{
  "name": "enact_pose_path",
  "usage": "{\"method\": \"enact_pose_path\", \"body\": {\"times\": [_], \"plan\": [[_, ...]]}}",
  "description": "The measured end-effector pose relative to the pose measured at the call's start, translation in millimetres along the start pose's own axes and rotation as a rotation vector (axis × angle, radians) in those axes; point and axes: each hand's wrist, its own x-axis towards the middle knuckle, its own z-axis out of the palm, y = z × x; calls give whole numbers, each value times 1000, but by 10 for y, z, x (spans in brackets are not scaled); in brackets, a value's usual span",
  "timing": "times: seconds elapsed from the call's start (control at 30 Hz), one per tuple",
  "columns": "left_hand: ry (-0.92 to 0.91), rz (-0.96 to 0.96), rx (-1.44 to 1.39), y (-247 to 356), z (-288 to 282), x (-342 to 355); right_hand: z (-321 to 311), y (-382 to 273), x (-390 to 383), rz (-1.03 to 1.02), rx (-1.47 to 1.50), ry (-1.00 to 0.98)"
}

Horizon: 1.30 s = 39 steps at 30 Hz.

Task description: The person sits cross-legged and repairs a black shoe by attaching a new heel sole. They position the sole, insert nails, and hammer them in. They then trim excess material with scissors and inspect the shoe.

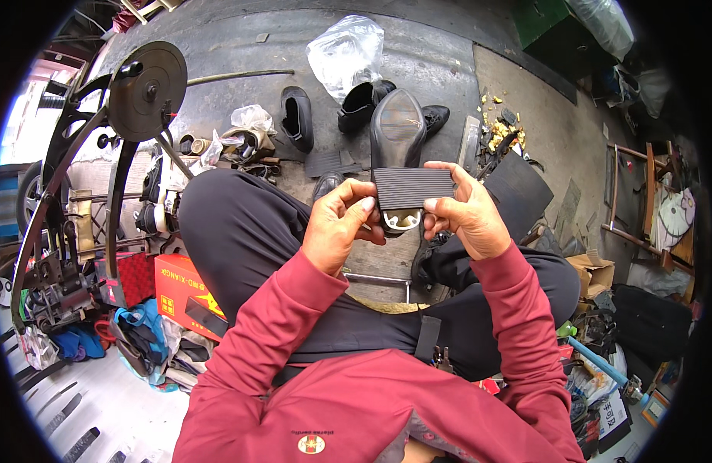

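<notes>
An upturned black shoe point(399, 127) is in front of me with its sole up. Across its heel end lies a ribbed black rubber piece point(414, 189), and a pale horseshoe-shaped heel rim point(402, 222) shows below that. My left hand point(340, 225) pinches the rubber piece at its left edge, fingers curled beside the heel. At the right edge my right hand point(471, 212) grips it between thumb and fingers. What supports the shoe underneath is mostly hidden.
Several black shoes point(297, 119) and a clear plastic bag point(346, 52) lie beyond. A black sewing machine with a large wheel point(147, 91) stands left, by a red box point(187, 295). On the right are a dark flat sheet point(519, 193), yellowish scraps point(506, 135) and a wooden-framed chair point(649, 201).
</notes>
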Motion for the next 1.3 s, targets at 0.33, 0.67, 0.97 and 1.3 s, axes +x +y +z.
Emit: {"method": "enact_pose_path", "body": {"times": [0.33,0.67,0.97,1.3], "plan": [[-1,-1,-24,6,6,-6,-7,9,-3,9,9,-9],[-25,13,-25,70,58,-28,-30,42,-194,87,23,-14],[20,19,0,79,143,21,13,-78,-102,-320,-621,101],[-32,60,-96,6,105,-97,129,-223,42,-105,-638,-41]]}}
